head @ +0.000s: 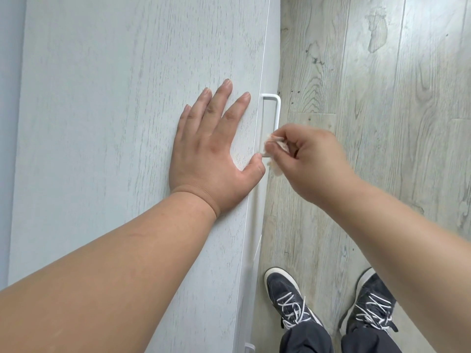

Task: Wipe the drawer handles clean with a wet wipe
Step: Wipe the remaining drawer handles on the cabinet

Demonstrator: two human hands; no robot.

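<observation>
A white bar handle sticks out from the front edge of a pale wood-grain cabinet, seen from above. My right hand pinches a small crumpled white wet wipe against the near end of that handle, and the wipe hides that end. My left hand lies flat on the cabinet top with fingers spread, its thumb at the edge close to the wipe. Part of another white handle shows at the bottom edge of the view.
A grey wood-plank floor runs to the right of the cabinet. My two dark sneakers with white laces stand on it close to the cabinet front. A pale wall borders the cabinet on the left.
</observation>
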